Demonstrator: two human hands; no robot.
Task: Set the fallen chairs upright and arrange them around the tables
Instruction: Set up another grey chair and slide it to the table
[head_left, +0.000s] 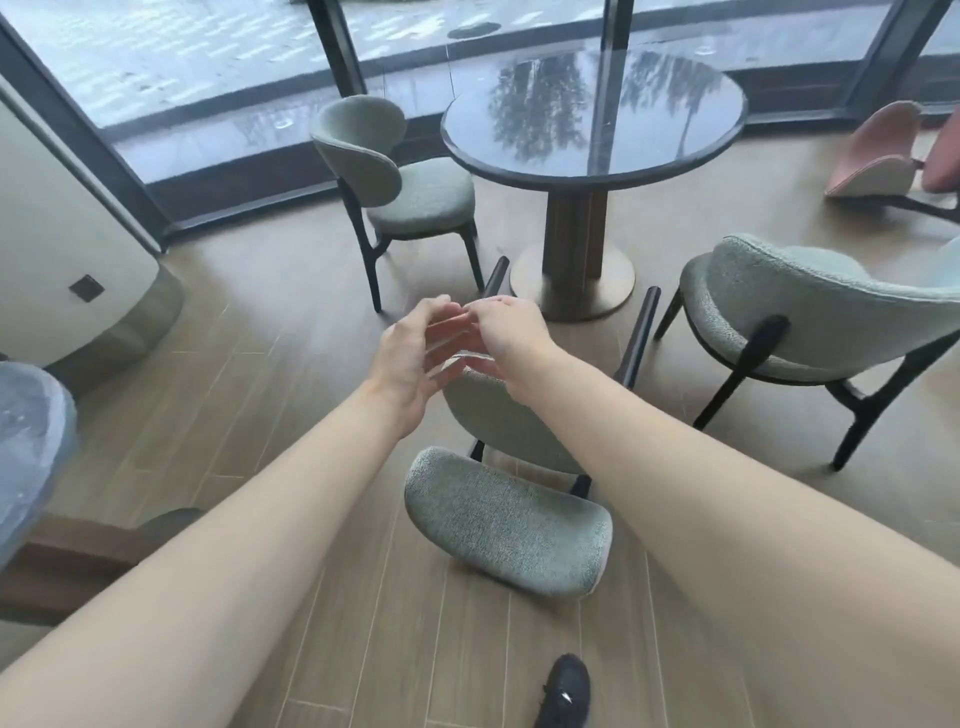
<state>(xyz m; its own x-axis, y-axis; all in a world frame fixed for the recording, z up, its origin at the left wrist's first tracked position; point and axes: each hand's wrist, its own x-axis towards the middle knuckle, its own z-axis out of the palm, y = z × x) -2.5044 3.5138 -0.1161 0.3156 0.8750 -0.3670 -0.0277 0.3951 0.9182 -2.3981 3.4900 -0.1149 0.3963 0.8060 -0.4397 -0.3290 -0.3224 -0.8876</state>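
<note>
fallen chair (506, 525), nubby grey-green fabric, lies on wood-plank floor (249, 415); left hand (415, 358) and right hand (506, 332) fingers apart, empty

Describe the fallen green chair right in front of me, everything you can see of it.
The fallen green chair lies on its back on the wood-look floor, near the round table. Its nubby grey-green backrest rests on the floor nearest the camera, its seat stands upright behind, and two dark legs point up toward the table. Both hands hover above; no contact is visible.

Head view: looks forward-down over fallen chair (506, 525), round table (595, 106) beyond.
</note>
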